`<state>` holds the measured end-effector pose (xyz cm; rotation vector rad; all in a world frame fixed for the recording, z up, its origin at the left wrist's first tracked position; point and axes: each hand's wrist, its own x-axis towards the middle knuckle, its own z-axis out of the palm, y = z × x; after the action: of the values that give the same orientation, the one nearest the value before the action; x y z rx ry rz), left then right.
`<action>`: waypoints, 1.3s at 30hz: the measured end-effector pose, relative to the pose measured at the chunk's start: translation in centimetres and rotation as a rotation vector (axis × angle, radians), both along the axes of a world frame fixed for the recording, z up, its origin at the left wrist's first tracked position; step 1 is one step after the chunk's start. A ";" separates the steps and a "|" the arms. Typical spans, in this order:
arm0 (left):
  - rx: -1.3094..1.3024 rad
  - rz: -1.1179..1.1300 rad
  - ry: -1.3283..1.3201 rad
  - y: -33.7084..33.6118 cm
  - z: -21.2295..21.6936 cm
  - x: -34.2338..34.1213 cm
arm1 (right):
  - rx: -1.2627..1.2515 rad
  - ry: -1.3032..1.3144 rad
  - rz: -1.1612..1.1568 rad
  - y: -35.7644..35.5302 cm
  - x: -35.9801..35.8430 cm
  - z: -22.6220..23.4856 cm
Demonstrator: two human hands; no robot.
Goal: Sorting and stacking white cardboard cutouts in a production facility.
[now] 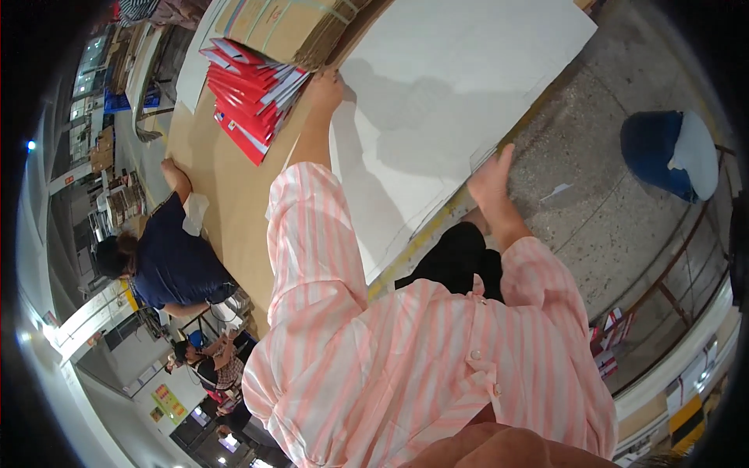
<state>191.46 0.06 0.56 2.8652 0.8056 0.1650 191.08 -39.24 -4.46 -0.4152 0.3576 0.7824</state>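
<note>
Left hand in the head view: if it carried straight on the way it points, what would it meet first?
The left hand would most likely meet the strapped brown cardboard stack first, just ahead of it; whether they already touch is unclear from this angle.

Pink-and-white striped shirt (pixel 460 343), white sheet (pixel 445 117), red-and-white packets (pixel 243 101), brown cardboard stack (pixel 300 35), black trousers (pixel 452 261), grey floor (pixel 566 144).

At right, a rounded blue-and-white object (pixel 654 152) was seen; at left, a navy shirt (pixel 175 253) was worn by a co-worker (pixel 115 256), and a yellow poster (pixel 168 403) was displayed.
</note>
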 end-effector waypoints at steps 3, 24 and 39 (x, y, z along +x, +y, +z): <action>0.156 -0.157 -0.151 0.3 0.4 -3.7 | -0.166 0.008 0.022 -0.9 -1.7 1.5; -0.358 -0.133 0.189 -11.5 2.8 -15.5 | -0.444 -0.074 -0.274 6.1 -5.9 4.5; -0.980 -0.089 -0.068 -8.1 1.1 -17.0 | -0.519 -0.256 -0.226 5.1 -7.6 4.9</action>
<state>174.49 -8.05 1.62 1.9451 0.5239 -0.1201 183.52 -34.16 0.46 -0.9355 0.3575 0.4003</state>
